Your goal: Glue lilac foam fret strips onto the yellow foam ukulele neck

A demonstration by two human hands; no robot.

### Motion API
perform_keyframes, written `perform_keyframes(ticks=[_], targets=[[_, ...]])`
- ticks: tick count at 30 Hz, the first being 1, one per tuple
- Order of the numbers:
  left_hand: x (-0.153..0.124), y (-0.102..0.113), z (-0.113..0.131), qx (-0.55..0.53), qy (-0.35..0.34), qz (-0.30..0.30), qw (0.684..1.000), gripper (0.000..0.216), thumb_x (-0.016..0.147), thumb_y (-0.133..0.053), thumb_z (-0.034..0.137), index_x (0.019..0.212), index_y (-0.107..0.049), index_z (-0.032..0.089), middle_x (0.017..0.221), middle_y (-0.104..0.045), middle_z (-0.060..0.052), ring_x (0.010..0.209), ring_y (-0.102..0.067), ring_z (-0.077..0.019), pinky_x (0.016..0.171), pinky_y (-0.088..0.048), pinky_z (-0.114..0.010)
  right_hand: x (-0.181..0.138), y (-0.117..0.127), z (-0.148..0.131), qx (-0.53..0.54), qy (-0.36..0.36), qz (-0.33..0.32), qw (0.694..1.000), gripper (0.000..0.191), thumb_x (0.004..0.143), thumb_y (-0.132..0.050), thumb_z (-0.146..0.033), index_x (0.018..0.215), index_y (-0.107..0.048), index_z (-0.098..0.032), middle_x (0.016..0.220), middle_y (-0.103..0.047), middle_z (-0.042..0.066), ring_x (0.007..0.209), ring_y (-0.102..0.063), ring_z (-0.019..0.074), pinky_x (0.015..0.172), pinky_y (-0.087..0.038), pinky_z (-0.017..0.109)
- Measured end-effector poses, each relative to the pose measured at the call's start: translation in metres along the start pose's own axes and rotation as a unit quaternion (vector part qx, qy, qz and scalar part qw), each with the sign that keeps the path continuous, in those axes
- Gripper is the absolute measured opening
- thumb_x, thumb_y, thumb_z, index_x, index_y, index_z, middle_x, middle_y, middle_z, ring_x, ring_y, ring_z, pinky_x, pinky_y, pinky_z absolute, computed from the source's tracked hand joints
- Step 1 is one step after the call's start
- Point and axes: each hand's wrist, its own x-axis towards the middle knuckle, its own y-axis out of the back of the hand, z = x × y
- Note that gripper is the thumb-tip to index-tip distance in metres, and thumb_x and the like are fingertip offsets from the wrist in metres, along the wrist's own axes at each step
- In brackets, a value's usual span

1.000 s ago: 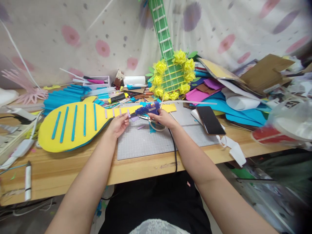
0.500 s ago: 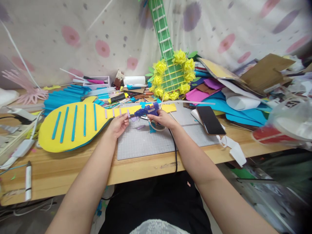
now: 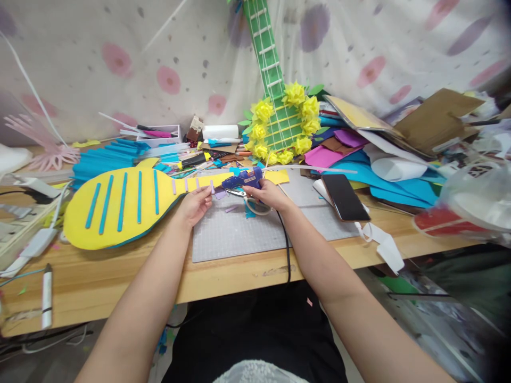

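Observation:
My right hand (image 3: pixel 269 194) is wrapped round a blue hot glue gun (image 3: pixel 243 180), its nozzle pointing left. Between the fingertips of my left hand (image 3: pixel 197 204) is a small purple paper strip (image 3: pixel 212 186), close to the nozzle. A yellow guitar-shaped craft (image 3: pixel 109 205) with blue edges lies to the left, its neck running behind my left hand. Blue strips (image 3: pixel 139 197) cross its body and several purple strips sit along the neck. Scissors (image 3: pixel 257 206) lie below the glue gun, partly hidden by my right hand.
A grey cutting mat (image 3: pixel 223 239) lies under the work. Behind it, a green paper guitar (image 3: pixel 275 74) with yellow flowers leans on the curtain. To the right are a phone (image 3: pixel 345 197), stacked paper (image 3: pixel 399 181) and a plastic bucket (image 3: pixel 471 207). A black cord (image 3: pixel 288 250) hangs over the edge.
My left fingers with the purple strip have shifted slightly right. The glue gun has moved a little right too, and more of the scissors shows.

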Motion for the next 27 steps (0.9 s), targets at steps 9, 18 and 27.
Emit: perform_keyframes(ticks=[9,18,27], targets=[[-0.0006,-0.0014,0.0011,-0.008,0.004,0.007,1.0,0.014,0.06,-0.073,0.009,0.066,-0.061,0.008,0.052,-0.049,0.003,0.04,-0.038,0.0008,0.037,-0.031,-0.01,0.0003,-0.0007,0.001,0.005,0.0,-0.026,1.0,0.039,0.067,-0.06,-0.052,0.071,-0.054,-0.014,0.063,-0.058,0.0,0.048,-0.044,0.0068,0.048,-0.036,0.021],[-0.0001,0.0007,0.0006,0.001,0.008,-0.003,1.0,0.013,0.062,-0.072,0.01,0.068,-0.062,0.007,0.058,-0.054,0.001,0.041,-0.038,0.0012,0.038,-0.031,-0.011,-0.0001,0.0021,0.0015,0.0,0.006,-0.021,1.0,0.038,0.069,-0.059,-0.052,0.07,-0.055,-0.014,0.062,-0.056,0.0,0.048,-0.043,0.0066,0.048,-0.035,0.021],[-0.0006,0.0002,0.0013,0.003,0.01,-0.005,1.0,0.014,0.061,-0.073,0.011,0.068,-0.062,0.007,0.054,-0.05,0.002,0.041,-0.038,0.0008,0.038,-0.031,-0.01,-0.0009,0.0016,0.0002,-0.009,0.008,-0.022,1.0,0.038,0.069,-0.059,-0.052,0.071,-0.055,-0.014,0.063,-0.056,0.0,0.05,-0.045,0.0068,0.049,-0.036,0.021]])
